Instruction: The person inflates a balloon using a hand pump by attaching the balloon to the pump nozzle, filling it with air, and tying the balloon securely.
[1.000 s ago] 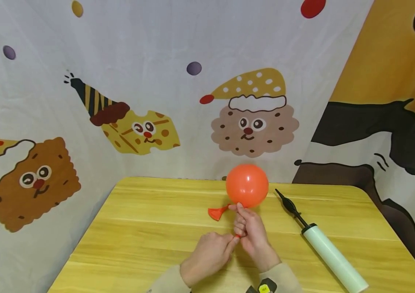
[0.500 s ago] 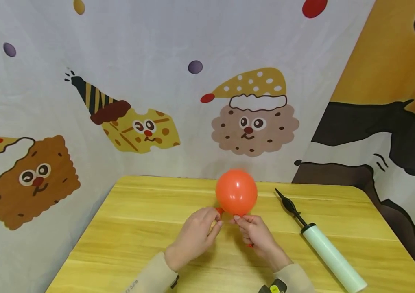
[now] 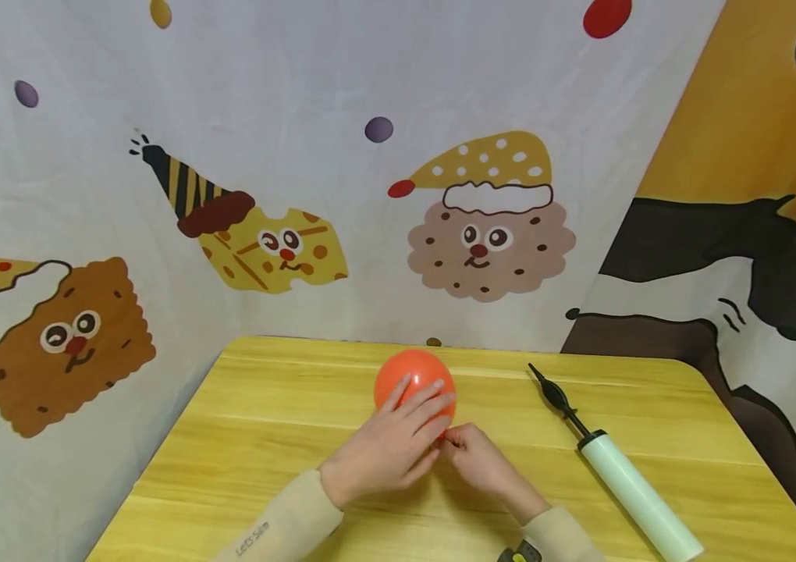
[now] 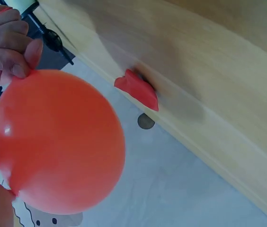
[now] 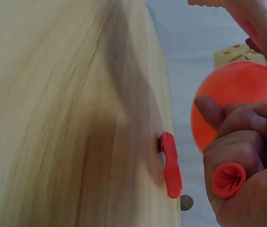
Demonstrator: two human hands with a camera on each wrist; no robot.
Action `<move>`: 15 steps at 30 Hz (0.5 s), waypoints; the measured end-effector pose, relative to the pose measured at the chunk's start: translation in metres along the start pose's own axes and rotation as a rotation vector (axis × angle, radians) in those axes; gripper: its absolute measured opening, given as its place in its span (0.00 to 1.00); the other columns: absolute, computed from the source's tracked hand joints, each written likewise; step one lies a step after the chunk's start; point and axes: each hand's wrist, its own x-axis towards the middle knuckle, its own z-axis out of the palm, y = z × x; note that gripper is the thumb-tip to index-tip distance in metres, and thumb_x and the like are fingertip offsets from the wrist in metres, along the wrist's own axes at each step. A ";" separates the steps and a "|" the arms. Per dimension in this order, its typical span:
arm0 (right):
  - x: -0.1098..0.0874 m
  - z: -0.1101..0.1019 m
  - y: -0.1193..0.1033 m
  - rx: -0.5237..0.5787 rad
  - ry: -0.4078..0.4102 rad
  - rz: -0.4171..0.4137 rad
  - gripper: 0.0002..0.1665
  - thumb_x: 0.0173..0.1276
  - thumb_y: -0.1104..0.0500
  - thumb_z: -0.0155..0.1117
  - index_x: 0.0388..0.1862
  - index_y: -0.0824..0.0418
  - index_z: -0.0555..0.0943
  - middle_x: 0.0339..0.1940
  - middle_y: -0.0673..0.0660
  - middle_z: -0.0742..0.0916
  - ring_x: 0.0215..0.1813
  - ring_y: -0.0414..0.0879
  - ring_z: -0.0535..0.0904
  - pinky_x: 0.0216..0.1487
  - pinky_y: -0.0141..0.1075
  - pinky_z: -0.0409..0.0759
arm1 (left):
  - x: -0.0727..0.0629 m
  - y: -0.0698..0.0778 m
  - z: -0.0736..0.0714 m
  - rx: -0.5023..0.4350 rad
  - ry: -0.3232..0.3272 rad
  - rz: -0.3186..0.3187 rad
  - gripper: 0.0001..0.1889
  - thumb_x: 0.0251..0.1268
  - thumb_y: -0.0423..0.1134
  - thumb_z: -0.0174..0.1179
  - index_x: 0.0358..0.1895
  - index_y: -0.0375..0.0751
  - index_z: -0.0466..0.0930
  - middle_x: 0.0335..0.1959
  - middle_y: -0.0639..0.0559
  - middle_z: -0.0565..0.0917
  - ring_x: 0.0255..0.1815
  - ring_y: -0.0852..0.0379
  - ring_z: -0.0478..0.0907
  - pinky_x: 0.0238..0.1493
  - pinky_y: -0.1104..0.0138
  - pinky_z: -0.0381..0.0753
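Observation:
An inflated orange-red balloon [image 3: 405, 373] is held above the table. My right hand [image 3: 480, 462] grips its neck, and in the right wrist view the rolled balloon mouth [image 5: 228, 179] sticks out below the curled fingers. Across the near side of the balloon lies my left hand [image 3: 391, 443], fingers extended and spread over its surface. At the left edge of the left wrist view only part of that hand shows. A second, flat red balloon [image 4: 138, 89] rests on the table in both wrist views; in the head view it is hidden.
To the right on the wooden table [image 3: 243, 421] lies a pale green hand pump [image 3: 640, 492] with a black nozzle [image 3: 554, 393] pointing toward the back. A cloth backdrop [image 3: 286, 94] with cartoon prints hangs behind the table's far edge.
The inflated balloon has moved left and a little nearer, still gripped by the right hand. My left hand has left the balloon's mouth, passed the flat balloon and now lies on the inflated one.

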 end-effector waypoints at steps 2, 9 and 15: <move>0.000 0.001 -0.001 -0.028 -0.010 -0.017 0.14 0.74 0.68 0.57 0.30 0.64 0.87 0.20 0.52 0.80 0.23 0.34 0.67 0.24 0.29 0.65 | 0.000 0.000 0.001 0.006 -0.045 0.011 0.22 0.68 0.47 0.60 0.64 0.47 0.78 0.75 0.50 0.71 0.82 0.47 0.55 0.79 0.38 0.48; 0.000 0.004 -0.004 -0.053 -0.041 -0.009 0.14 0.73 0.68 0.57 0.28 0.64 0.86 0.17 0.45 0.73 0.21 0.34 0.65 0.23 0.29 0.63 | -0.004 0.003 0.007 0.110 -0.137 0.006 0.20 0.67 0.49 0.60 0.60 0.51 0.83 0.73 0.51 0.74 0.81 0.44 0.58 0.73 0.29 0.51; 0.001 0.013 0.000 -0.075 -0.064 -0.011 0.16 0.68 0.71 0.56 0.20 0.65 0.80 0.14 0.42 0.69 0.18 0.33 0.62 0.20 0.27 0.60 | -0.006 0.014 0.012 0.181 -0.275 -0.030 0.22 0.69 0.54 0.61 0.60 0.49 0.84 0.70 0.54 0.78 0.80 0.47 0.61 0.72 0.28 0.53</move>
